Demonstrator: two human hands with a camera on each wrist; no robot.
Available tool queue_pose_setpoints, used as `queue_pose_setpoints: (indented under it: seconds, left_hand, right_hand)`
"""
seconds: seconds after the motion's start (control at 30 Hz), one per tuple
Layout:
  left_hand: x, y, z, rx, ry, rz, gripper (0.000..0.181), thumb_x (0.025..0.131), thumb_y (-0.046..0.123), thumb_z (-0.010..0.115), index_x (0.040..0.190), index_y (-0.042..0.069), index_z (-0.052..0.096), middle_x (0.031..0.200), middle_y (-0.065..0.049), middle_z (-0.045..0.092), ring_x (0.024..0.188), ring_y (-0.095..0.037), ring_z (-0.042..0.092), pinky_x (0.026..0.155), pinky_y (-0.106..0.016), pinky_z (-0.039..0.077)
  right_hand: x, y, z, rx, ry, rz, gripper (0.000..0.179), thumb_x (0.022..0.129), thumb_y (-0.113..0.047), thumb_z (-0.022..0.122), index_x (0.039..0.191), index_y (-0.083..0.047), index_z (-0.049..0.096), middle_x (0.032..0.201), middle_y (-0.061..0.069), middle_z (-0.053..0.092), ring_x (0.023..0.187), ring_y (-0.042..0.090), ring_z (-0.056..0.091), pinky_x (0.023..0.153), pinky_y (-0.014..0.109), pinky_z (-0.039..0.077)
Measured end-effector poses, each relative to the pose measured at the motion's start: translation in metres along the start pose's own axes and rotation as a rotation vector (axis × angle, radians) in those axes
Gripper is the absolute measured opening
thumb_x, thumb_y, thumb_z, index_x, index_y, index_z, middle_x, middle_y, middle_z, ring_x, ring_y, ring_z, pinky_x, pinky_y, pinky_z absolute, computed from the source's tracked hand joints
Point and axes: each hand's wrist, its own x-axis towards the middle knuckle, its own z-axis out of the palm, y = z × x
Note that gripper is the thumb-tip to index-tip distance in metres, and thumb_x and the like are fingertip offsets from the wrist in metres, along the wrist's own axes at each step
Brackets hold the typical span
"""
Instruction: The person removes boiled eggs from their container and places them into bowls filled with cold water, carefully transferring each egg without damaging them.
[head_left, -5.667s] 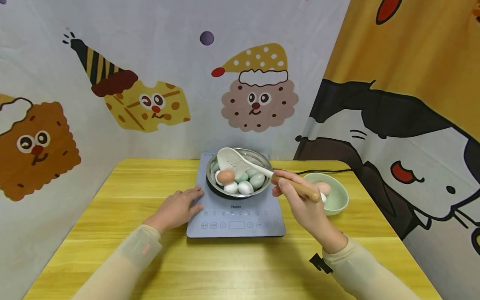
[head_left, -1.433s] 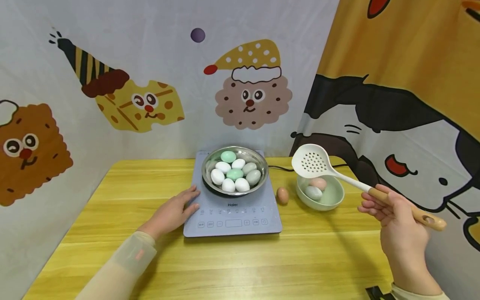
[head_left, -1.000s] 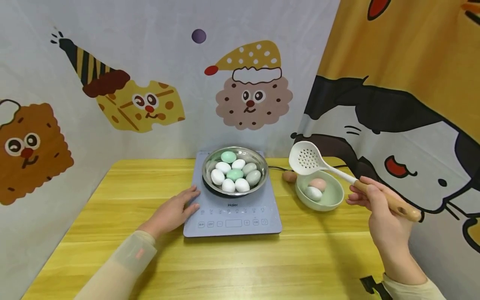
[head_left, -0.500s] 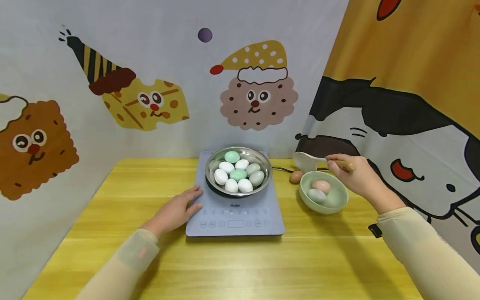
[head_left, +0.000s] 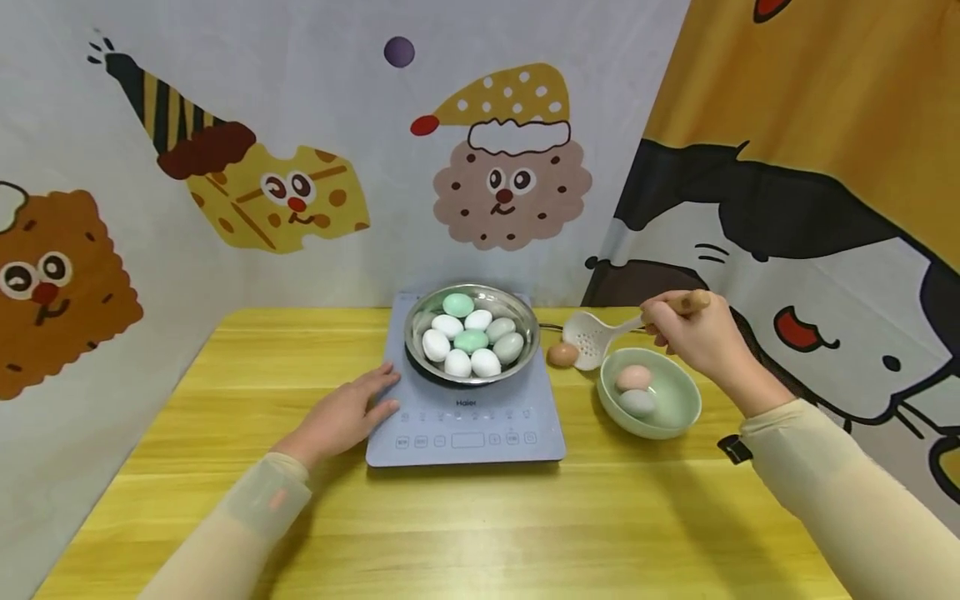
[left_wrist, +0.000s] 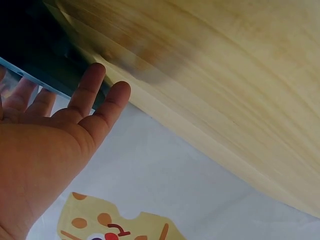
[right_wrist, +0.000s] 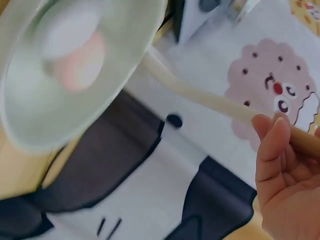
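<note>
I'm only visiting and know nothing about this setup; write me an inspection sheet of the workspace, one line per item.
Surface: wooden table, pale with streaky grain.
Job's things: hob bearing a steel bowl with nine eggs; green bowl holding two more; brown egg on the table between the bowls; slotted spoon, its head at that egg, contact unclear.
Clutter: nothing seen.
Hands: left hand touches the hob's left edge; right hand grips the spoon's wooden handle.
Cables: one dark cable behind the brown egg; ends not visible.
Surroundings: cartoon-printed cloth behind the table.
</note>
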Motion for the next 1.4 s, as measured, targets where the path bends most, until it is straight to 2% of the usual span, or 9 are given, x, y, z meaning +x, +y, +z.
queue_pose_setpoints:
  seconds: [0.13,0.3,0.43,0.5,0.57,0.73,0.83,1.17,1.4]
  left_hand:
    - [0.001,0.001,0.0,0.005,-0.001,-0.002,0.057,0.111,0.035,0.06,0.161,0.01,0.049,0.175,-0.011,0.035,0.156,-0.045,0.041,0.123,-0.068,0.038]
    - [0.003,0.0,0.002,0.011,-0.013,-0.008,0.057,0.111,0.037,0.059,0.161,0.012,0.049,0.175,-0.011,0.034,0.157,-0.044,0.04,0.124,-0.068,0.036]
    - [0.003,0.0,0.002,0.014,-0.014,-0.011,0.057,0.111,0.037,0.059,0.161,0.012,0.049,0.175,-0.011,0.034,0.157,-0.044,0.04,0.123,-0.068,0.037]
    - [0.003,0.0,0.001,0.019,-0.014,-0.012,0.057,0.111,0.036,0.059,0.161,0.012,0.049,0.175,-0.011,0.034,0.157,-0.045,0.04,0.123,-0.068,0.037]
    - [0.003,0.001,0.0,0.025,-0.014,-0.014,0.057,0.111,0.036,0.059,0.161,0.012,0.049,0.175,-0.011,0.034,0.157,-0.045,0.04,0.124,-0.067,0.037]
    - [0.006,0.005,0.001,0.022,-0.029,-0.007,0.058,0.111,0.038,0.058,0.162,0.012,0.048,0.176,-0.011,0.033,0.157,-0.045,0.039,0.124,-0.067,0.037]
    - [0.006,0.006,0.003,0.012,-0.034,-0.005,0.058,0.112,0.039,0.057,0.162,0.012,0.048,0.176,-0.011,0.033,0.158,-0.044,0.038,0.124,-0.068,0.036]
    - [-0.001,0.003,0.004,-0.005,-0.035,-0.02,0.059,0.112,0.04,0.057,0.163,0.012,0.047,0.176,-0.012,0.032,0.159,-0.045,0.036,0.125,-0.068,0.034]
    - [-0.002,0.007,-0.001,-0.005,-0.027,-0.023,0.058,0.112,0.038,0.058,0.162,0.011,0.048,0.176,-0.012,0.032,0.158,-0.045,0.036,0.124,-0.068,0.035]
  right_hand:
    - [-0.005,0.004,0.005,0.192,0.008,0.082,0.038,0.108,-0.025,0.052,0.109,0.003,0.078,0.082,0.01,0.078,0.065,0.017,0.071,0.059,0.031,0.063]
    - [-0.009,0.029,0.002,0.343,-0.011,0.146,0.041,0.11,-0.024,0.049,0.113,0.008,0.074,0.082,0.001,0.081,0.066,0.015,0.075,0.059,0.033,0.064]
    - [-0.012,0.04,0.005,0.393,-0.06,0.128,0.039,0.113,-0.024,0.048,0.117,0.006,0.072,0.089,0.002,0.082,0.073,0.015,0.076,0.062,0.033,0.065]
    - [-0.013,0.039,0.01,0.407,-0.072,0.109,0.039,0.113,-0.024,0.049,0.118,0.006,0.073,0.092,0.005,0.082,0.075,0.017,0.077,0.064,0.034,0.066]
    - [-0.014,0.035,0.013,0.433,-0.06,0.13,0.04,0.112,-0.024,0.048,0.118,0.007,0.073,0.091,0.007,0.082,0.074,0.017,0.077,0.064,0.035,0.066]
    - [-0.02,0.04,0.008,0.567,0.0,0.34,0.043,0.111,-0.026,0.046,0.116,0.01,0.069,0.082,0.002,0.081,0.068,0.012,0.075,0.062,0.03,0.065]
    - [-0.023,0.053,0.0,0.629,-0.002,0.405,0.045,0.112,-0.026,0.043,0.12,0.01,0.067,0.085,0.001,0.082,0.071,0.012,0.075,0.065,0.027,0.064]
    - [-0.032,0.083,-0.011,0.888,0.011,0.386,0.039,0.115,-0.032,0.048,0.107,-0.009,0.078,0.094,0.006,0.084,0.08,0.016,0.077,0.068,0.026,0.064]
    - [-0.047,0.083,-0.031,1.054,0.021,0.349,0.039,0.116,-0.023,0.045,0.108,-0.008,0.08,0.096,0.012,0.084,0.076,0.018,0.077,0.066,0.028,0.064]
